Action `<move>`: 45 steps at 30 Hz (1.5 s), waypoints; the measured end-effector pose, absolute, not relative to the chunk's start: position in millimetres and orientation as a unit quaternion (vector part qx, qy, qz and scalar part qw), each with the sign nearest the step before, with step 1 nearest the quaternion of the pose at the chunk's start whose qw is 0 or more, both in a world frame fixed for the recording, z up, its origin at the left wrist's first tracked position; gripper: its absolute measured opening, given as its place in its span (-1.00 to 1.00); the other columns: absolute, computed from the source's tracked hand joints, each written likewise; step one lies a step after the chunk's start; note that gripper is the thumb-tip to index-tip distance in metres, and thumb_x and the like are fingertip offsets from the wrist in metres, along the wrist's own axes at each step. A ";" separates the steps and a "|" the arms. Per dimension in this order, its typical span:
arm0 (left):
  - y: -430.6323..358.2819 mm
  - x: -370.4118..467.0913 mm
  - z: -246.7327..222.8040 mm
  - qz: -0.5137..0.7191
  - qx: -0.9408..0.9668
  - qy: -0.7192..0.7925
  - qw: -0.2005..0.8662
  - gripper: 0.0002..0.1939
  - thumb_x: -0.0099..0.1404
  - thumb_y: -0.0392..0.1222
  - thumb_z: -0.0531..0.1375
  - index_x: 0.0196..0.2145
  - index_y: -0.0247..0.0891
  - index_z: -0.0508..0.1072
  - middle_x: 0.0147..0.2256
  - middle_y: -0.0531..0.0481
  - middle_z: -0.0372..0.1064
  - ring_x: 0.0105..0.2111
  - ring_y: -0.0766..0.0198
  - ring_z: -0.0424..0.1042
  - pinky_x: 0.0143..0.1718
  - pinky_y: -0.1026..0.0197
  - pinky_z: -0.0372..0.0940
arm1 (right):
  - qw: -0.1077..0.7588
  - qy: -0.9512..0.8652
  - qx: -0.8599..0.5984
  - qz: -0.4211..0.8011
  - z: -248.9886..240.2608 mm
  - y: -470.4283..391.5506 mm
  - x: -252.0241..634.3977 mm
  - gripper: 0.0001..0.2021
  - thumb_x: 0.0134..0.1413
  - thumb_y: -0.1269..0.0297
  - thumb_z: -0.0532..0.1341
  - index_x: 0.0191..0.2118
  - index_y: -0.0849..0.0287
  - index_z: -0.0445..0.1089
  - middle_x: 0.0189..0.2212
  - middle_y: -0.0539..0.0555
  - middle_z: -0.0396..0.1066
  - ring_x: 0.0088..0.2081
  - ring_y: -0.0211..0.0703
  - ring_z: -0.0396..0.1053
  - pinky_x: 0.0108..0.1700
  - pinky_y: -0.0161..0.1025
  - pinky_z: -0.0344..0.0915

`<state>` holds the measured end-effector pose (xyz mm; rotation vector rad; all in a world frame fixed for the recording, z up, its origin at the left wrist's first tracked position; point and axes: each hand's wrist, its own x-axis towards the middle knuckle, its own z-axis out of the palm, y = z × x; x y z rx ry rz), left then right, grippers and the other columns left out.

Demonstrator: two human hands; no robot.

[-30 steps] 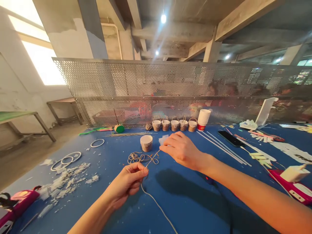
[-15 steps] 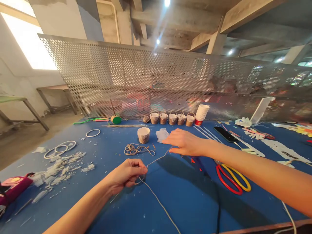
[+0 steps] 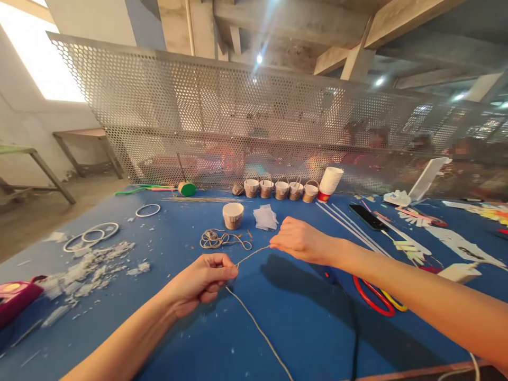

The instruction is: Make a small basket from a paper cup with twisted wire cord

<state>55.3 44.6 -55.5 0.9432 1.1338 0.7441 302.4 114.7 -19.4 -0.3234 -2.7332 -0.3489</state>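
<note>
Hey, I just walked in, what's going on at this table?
A person pinches a cord between the fingers of the left hand and the right hand, with a short length running between them. Beyond the left hand lies a loose coil, with a cup behind it. Farther back, five baskets stand in a row.

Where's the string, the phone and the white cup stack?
String [image 3: 253, 255]: head view, stretch between left hand [image 3: 210, 278] and right hand [image 3: 298, 239].
Phone [image 3: 368, 217]: head view, dark screen.
White cup stack [image 3: 330, 182]: head view, side.
</note>
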 end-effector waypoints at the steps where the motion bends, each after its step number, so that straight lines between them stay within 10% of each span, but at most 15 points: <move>1: 43.9 56.4 -55.3 0.336 0.414 0.503 0.681 -0.56 -0.20 -0.01 0.44 -0.58 -0.27 0.28 -0.72 0.26 0.06 -0.74 0.60 -0.23 -0.76 0.43 -0.33 | 0.208 -0.963 -0.133 -0.109 -21.2 114.0 302.0 -0.62 0.34 0.34 -0.05 -0.39 0.28 0.44 -0.59 0.05 0.42 -0.53 -0.23 0.25 -0.32 -0.23 0.16; 9: 45.8 56.1 -55.5 0.345 0.399 0.500 0.687 -0.56 -0.22 -0.02 0.44 -0.60 -0.28 0.28 -0.73 0.26 0.05 -0.74 0.61 -0.23 -0.76 0.44 -0.33 | 0.222 -0.965 -0.139 -0.031 -14.9 118.4 310.3 -0.68 0.30 0.18 0.04 -0.17 0.31 0.44 -0.46 0.09 0.50 -0.39 -0.17 0.34 -0.24 -0.21 0.25; 20: 44.3 55.9 -55.6 0.326 0.403 0.492 0.699 -0.58 -0.21 -0.04 0.44 -0.60 -0.28 0.28 -0.73 0.27 0.04 -0.74 0.61 -0.23 -0.77 0.44 -0.31 | 0.047 -0.994 -0.085 -0.055 7.7 109.3 318.6 -0.70 0.29 0.48 -0.02 -0.34 0.28 0.45 -0.50 0.07 0.48 -0.47 -0.22 0.30 -0.28 -0.22 0.15; 28: 46.6 53.0 -56.9 0.318 0.404 0.498 0.699 -0.57 -0.22 -0.04 0.44 -0.60 -0.27 0.27 -0.73 0.27 0.05 -0.75 0.61 -0.25 -0.76 0.42 -0.32 | 0.096 -0.981 -0.165 -0.035 13.6 105.7 312.5 -0.64 0.21 0.12 0.15 0.00 0.27 0.35 -0.16 0.17 0.51 -0.17 -0.09 0.40 -0.10 -0.12 0.15; 32: 47.5 51.9 -57.4 0.316 0.403 0.499 0.699 -0.57 -0.22 -0.04 0.44 -0.60 -0.27 0.27 -0.74 0.27 0.04 -0.75 0.60 -0.25 -0.76 0.42 -0.33 | 0.080 -0.981 -0.162 -0.076 9.2 101.0 297.9 -0.75 0.25 0.23 0.12 -0.15 0.30 0.43 -0.32 0.17 0.53 -0.29 -0.08 0.40 -0.17 -0.10 0.16; 39: 43.7 57.9 -55.1 0.298 0.424 0.498 0.696 -0.60 -0.20 -0.04 0.42 -0.61 -0.27 0.29 -0.76 0.28 -0.01 -0.75 0.59 -0.25 -0.75 0.40 -0.34 | -0.016 -0.953 -0.215 0.215 9.9 101.2 296.3 -0.80 0.24 0.37 0.12 -0.32 0.23 0.50 -0.58 -0.04 0.45 -0.50 -0.31 0.34 -0.38 -0.36 0.23; 45: 42.4 60.2 -56.3 0.318 0.411 0.503 0.690 -0.60 -0.21 -0.03 0.42 -0.62 -0.27 0.29 -0.76 0.27 0.00 -0.75 0.59 -0.25 -0.75 0.40 -0.34 | 0.127 -0.962 -0.235 0.052 22.2 98.1 306.9 -0.81 0.20 0.28 0.16 -0.18 0.18 0.50 -0.28 0.10 0.54 -0.22 -0.09 0.42 -0.10 -0.10 0.26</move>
